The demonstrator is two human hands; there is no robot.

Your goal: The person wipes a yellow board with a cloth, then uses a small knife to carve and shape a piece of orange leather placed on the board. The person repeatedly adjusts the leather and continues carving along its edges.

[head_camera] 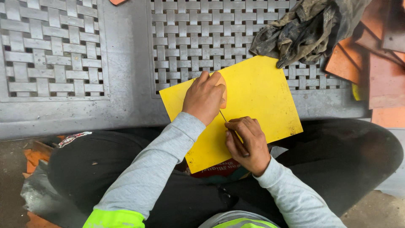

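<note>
We see a yellow sheet [257, 93] lying partly on a grey metal panel [126, 63] with woven lattice sections and partly over our lap, its near corner resting on our dark trousers [337, 160]. That split support looks deliberate: the far half gets a hard, flat backing from the panel, while the near half comes close enough for both hands to work over it.

Our left hand [204, 98] presses down on a small rounded orange template [222, 89] near the sheet's left edge, fingers curled over it and bearing on it, seemingly to keep it from sliding. Our right hand [247, 141] is closed around a thin scriber [230, 128], gripped like a pen, with its tip meeting the sheet just below the template's lower edge. Held at that slant, the tip can follow the template's outline closely.

A crumpled dirty rag [303, 29] sits on the panel just beyond the sheet's far right corner, touching or slightly overlapping it. Orange-brown sheets [379, 63] lie stacked along the panel's right edge, within reach but apart from the yellow one. Something with red print [215, 171] peeks from under the sheet's near corner; we cannot tell what it is.
</note>
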